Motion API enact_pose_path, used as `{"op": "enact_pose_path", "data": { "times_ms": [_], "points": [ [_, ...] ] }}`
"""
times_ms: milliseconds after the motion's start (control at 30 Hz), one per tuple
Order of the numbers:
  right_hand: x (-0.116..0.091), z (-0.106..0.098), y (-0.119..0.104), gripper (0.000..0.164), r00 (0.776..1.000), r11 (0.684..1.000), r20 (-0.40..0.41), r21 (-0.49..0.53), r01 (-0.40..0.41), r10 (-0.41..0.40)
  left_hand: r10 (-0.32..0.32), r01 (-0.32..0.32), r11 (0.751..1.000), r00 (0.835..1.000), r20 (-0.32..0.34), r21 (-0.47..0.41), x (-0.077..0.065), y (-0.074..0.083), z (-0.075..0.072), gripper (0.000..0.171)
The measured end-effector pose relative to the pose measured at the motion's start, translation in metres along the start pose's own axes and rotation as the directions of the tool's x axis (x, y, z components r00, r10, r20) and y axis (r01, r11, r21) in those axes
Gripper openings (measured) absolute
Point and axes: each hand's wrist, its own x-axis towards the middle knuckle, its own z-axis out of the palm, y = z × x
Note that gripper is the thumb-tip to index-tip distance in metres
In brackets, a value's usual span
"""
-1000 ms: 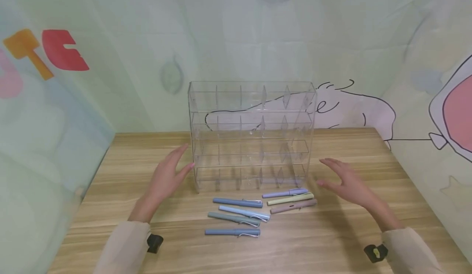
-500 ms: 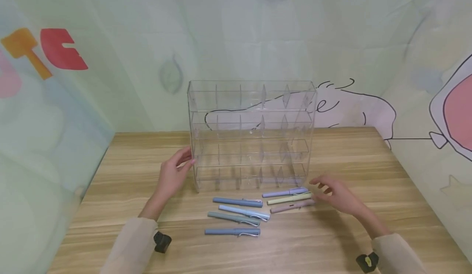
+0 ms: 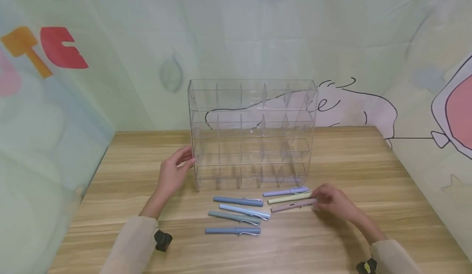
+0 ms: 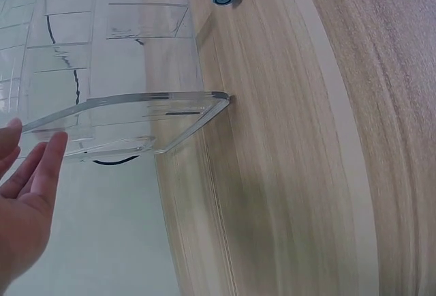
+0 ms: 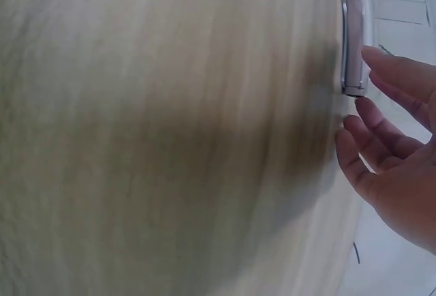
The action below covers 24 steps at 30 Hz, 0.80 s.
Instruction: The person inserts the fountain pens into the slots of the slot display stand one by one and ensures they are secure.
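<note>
A clear acrylic rack with several compartments stands upright on the table. My left hand is at its left side panel, thumb near the front edge and fairly straight fingers along the outside, as the left wrist view also shows. My right hand is low over the table, loosely bent fingers at the cap end of a dusky pink pen. In the right wrist view the fingertips are right beside that pen's cap. A pale yellow pen and a lilac pen lie just behind it.
Left of the pink pen lie a dark blue pen, a light blue pen, a grey-green pen and a blue pen. The wooden table meets a printed cloth backdrop behind the rack.
My left hand has moved right to the rack's side panel. My right hand has come down and left to the pens' right ends, its fingers drawing closer together. The rack and pens stay put.
</note>
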Motion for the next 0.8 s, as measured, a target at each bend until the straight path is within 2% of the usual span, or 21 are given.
{"op": "enact_pose_path", "data": {
  "times_ms": [533,800],
  "points": [
    [-0.0023,0.006,0.0063,0.02,1.0,1.0,-0.015,-0.001,-0.019,0.019,-0.032,0.034,0.996,0.999,0.023,-0.088,-0.0023,-0.0011,-0.0015,0.033],
    [-0.0026,0.0095,0.0081,0.019,0.999,1.0,-0.035,-0.018,-0.011,0.01,-0.042,0.042,0.997,0.999,0.006,-0.07,-0.0031,-0.0021,-0.0016,0.03]
  ]
}}
